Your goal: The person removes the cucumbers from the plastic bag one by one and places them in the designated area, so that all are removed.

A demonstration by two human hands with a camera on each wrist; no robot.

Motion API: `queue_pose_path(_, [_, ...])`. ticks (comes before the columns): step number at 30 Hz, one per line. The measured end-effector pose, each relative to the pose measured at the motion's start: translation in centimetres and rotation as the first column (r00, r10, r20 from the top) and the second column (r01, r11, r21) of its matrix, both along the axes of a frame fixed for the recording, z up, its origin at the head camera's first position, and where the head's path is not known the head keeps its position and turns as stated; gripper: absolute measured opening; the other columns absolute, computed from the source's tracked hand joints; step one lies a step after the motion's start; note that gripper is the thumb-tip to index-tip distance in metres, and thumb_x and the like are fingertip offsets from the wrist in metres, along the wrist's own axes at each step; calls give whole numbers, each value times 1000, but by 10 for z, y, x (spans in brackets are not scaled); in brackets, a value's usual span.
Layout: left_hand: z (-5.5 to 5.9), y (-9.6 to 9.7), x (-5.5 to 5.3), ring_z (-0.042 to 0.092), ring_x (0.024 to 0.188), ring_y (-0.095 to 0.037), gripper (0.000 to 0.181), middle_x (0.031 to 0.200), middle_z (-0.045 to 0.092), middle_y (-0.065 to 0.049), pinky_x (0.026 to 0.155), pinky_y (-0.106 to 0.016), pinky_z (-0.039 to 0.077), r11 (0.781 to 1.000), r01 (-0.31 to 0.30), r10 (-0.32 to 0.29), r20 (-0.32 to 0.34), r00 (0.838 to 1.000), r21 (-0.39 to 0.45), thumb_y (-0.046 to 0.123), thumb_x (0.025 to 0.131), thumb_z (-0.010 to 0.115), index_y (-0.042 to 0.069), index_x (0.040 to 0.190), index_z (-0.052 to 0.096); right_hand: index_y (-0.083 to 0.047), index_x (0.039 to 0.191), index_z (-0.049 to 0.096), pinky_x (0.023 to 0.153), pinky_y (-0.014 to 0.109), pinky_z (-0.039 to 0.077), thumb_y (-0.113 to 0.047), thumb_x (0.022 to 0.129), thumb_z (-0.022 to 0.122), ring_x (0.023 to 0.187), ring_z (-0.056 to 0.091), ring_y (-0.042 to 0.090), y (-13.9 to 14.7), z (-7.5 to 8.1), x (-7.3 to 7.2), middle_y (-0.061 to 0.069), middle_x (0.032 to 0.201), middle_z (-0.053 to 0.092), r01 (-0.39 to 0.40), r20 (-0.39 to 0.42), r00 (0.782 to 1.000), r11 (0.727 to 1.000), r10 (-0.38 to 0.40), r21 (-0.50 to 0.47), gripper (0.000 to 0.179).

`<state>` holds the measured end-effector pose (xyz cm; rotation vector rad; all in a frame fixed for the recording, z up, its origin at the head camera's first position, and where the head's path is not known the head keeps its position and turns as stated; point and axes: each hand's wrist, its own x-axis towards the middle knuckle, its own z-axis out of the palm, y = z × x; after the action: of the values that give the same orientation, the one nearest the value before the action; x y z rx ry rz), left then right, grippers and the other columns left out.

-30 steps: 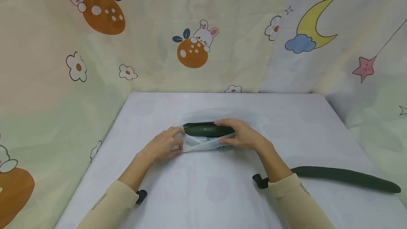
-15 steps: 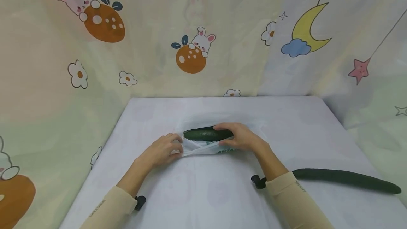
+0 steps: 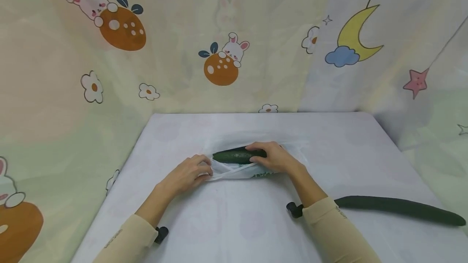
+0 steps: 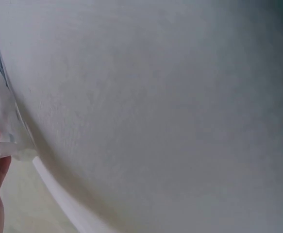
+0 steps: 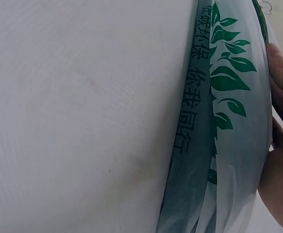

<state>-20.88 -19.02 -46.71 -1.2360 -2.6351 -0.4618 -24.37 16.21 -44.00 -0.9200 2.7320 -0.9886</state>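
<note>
1. Cucumber [image 3: 234, 156]: dark green and glossy, lying on its side, roughly parallel to the table's [image 3: 175, 129] far edge and about midway between its left and right edges; the right end is partly hidden.
2. Plastic bag [image 3: 243, 172]: thin, whitish, see-through, creased, printed with green leaves and dark characters; spread flat around the cucumber, a fold along its near side, nearer the far edge than the near corners.

Beige left sleeve [image 3: 126, 242] at lower left of the frame, matching right sleeve [image 3: 339, 232] at lower right, small dark lettering [image 3: 113, 238] along each near the cuff [image 3: 145, 227], stubby black wrist camera [image 3: 161, 235] jutting out beside each cuff
</note>
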Motion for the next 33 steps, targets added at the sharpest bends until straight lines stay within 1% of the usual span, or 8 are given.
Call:
queue_pose_path(2, [0,0,-1,61,113,-24,12,120,64,0,89,-45,49,1000,-7,7,6,1000,-13,16,91,79,25,98,75,-22,137,65,110,47,45,-27,96,74,135,56,24,-1,0,0,-2,139,65,10,-7,1000,1000,-10,10,43])
queue_pose_path(5, [-1,0,-1,59,115,-23,14,121,62,1,90,-45,49,999,-6,7,12,1000,-37,18,90,80,26,101,75,-21,137,65,110,47,45,-27,93,78,134,57,24,-2,0,0,-1,138,66,20,-15,1000,999,-20,28,47])
queue_pose_path(8, [-1,0,-2,58,115,-23,17,123,60,1,91,-44,50,999,-1,2,32,999,-50,19,89,81,26,103,74,-20,138,65,109,47,46,-25,90,81,133,58,25,-2,0,0,0,138,66,11,-31,999,999,-10,39,51])
queue_pose_path(11, [-1,0,-2,57,114,-22,19,124,58,1,91,-43,50,999,2,0,49,999,-49,19,88,82,26,104,74,-18,137,65,108,48,46,-23,89,82,132,59,26,-3,-1,0,1,137,67,-5,-51,999,999,7,34,51])
queue_pose_path(18, [-2,2,-1,55,113,-20,17,126,55,-1,93,-38,51,998,4,0,63,998,-63,19,90,81,25,104,74,-18,135,66,109,45,47,-19,90,80,133,58,24,-4,-4,-1,1,137,67,-25,-53,998,1000,25,6,47])
queue_pose_path(25, [-3,0,0,54,115,-21,15,126,54,0,95,-39,51,999,-6,10,80,997,-52,17,91,79,24,104,75,-21,135,68,109,44,46,-18,91,80,133,57,23,-5,-7,-4,0,137,66,-37,-30,999,999,37,-1,46])
queue_pose_path(30, [-5,1,-1,55,116,-22,14,126,54,-1,97,-39,49,999,3,0,76,997,-51,17,92,79,25,103,75,-25,137,67,108,45,46,-17,92,78,132,57,24,-2,-6,-3,1,137,65,-67,-31,997,998,67,17,46])
queue_pose_path(33, [-3,1,-2,54,116,-21,14,126,54,0,96,-39,50,998,-7,12,70,997,-65,17,91,79,25,102,75,-26,137,67,108,47,46,-17,94,76,132,56,26,-2,-3,-3,3,138,64,-80,-29,996,997,80,24,45])
